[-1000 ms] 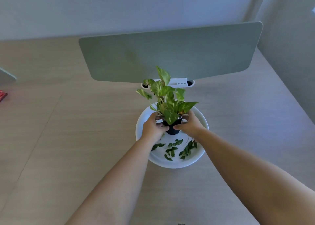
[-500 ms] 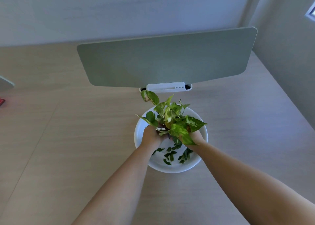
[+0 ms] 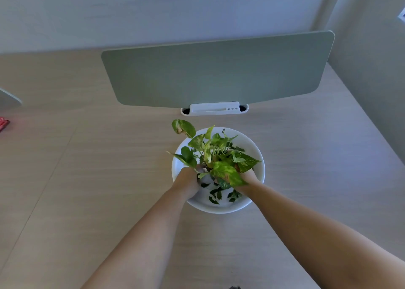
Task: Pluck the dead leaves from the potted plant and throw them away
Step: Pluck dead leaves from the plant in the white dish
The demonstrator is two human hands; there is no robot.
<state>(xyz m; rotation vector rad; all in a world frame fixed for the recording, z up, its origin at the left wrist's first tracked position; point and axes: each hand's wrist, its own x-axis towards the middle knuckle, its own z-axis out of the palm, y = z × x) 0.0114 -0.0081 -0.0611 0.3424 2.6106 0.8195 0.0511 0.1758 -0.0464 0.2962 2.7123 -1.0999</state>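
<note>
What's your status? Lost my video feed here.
Left hand and right hand both low at the potted plant, foliage hiding the fingers. Plucked leaves lie in the white bowl. Nothing in the way.

I see a desk (image 3: pixel 87 179) of pale wood-grain laminate, matt, with fine straight lines along the grain and a thin seam across it. The bowl (image 3: pixel 254 148) looks like smooth white ceramic or plastic; I cannot tell which, and its sheen is soft. The plant (image 3: pixel 215 155) has waxy leaves, green mottled with yellow, slightly glossy; one leaf (image 3: pixel 183 127) at the back has a dry brown edge. The divider panel (image 3: pixel 219 72) reads as matt grey-green felt or cloth. Its bracket (image 3: pixel 214 108) is smooth white plastic. The wall (image 3: pixel 153 10) is flat, matt paint.
</note>
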